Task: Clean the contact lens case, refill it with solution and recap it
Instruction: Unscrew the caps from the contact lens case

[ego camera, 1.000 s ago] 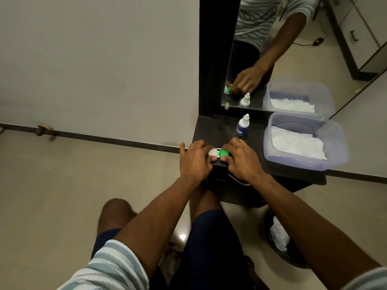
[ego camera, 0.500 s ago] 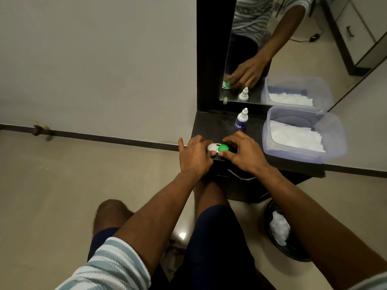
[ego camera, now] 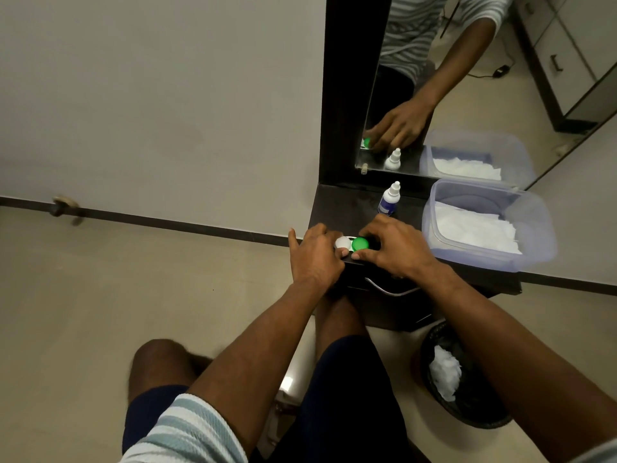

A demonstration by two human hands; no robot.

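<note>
The contact lens case (ego camera: 351, 243) lies on the front edge of the dark shelf (ego camera: 347, 208), with a white cap (ego camera: 342, 242) on its left well and a green cap (ego camera: 360, 243) on its right. My left hand (ego camera: 315, 257) grips the white-capped side. My right hand (ego camera: 392, 247) curls its fingers and thumb around the green cap. A small white solution bottle (ego camera: 389, 199) with a blue label stands upright just behind my right hand.
A clear plastic tub (ego camera: 534, 235) holding white tissues sits on the shelf's right part. A mirror (ego camera: 434, 78) rises behind the shelf. A black waste bin (ego camera: 474, 396) with crumpled tissue stands on the floor at lower right. My knees are below the shelf.
Both hands stay on the case. My right-hand fingers have shifted around the green cap, and more of the cap shows.
</note>
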